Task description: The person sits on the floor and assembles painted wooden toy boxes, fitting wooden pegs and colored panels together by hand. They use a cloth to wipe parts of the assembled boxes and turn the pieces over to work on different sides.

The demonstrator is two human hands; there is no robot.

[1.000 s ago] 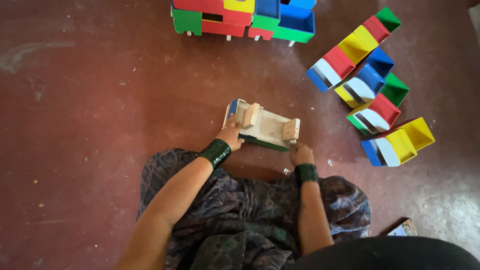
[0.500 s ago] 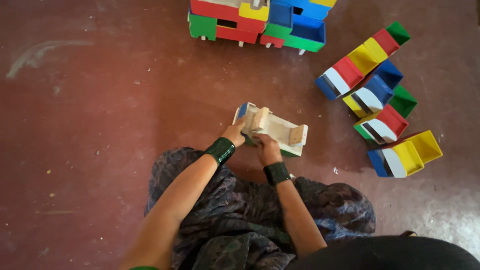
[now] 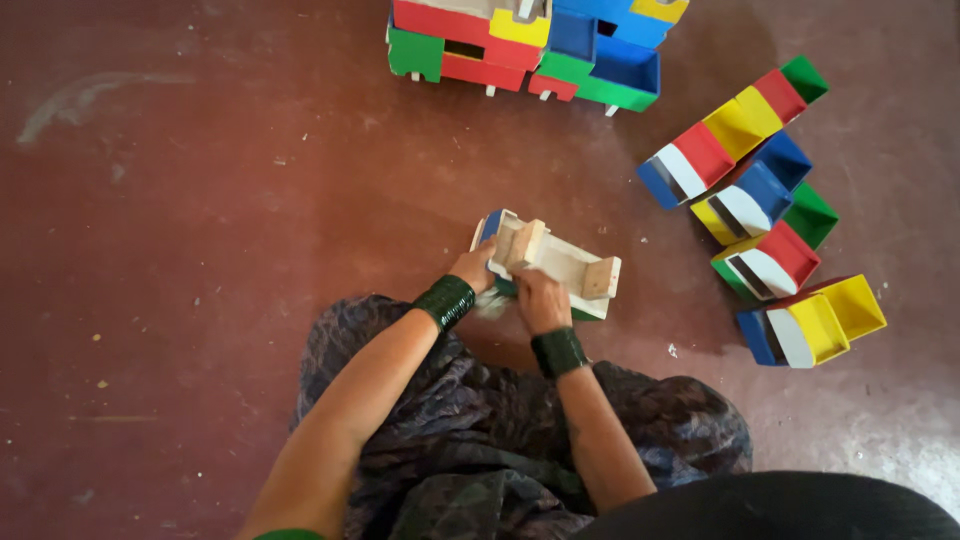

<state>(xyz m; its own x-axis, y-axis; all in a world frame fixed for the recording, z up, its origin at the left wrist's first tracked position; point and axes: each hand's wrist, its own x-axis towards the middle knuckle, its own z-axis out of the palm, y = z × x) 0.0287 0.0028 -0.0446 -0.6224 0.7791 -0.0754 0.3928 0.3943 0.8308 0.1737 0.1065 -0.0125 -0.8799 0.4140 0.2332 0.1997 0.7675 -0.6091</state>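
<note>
Down on the dark red floor [image 3: 200,250], just past the person's knees, lies an unpainted wooden toy truck [image 3: 560,268], turned so its pale underside and two small wooden blocks face up, with a bit of blue showing at its left end and green along its lower edge. Both hands are on it: the left hand [image 3: 476,268] grips the left end with fingers curled around the edge, and the right hand [image 3: 541,300] is closed against the near side, close beside the left (what the right fingers pinch, if anything, cannot be told from this angle). Each wrist wears a stack of dark green bangles [image 3: 446,301]. A patterned dark cloth [image 3: 480,440] covers the lap below. Well apart to the right, four painted toy trucks [image 3: 765,200] in red, yellow, blue, green and white lie side by side on the floor. At the top edge sits a cluster of more painted trucks [image 3: 530,45], packed together.
</note>
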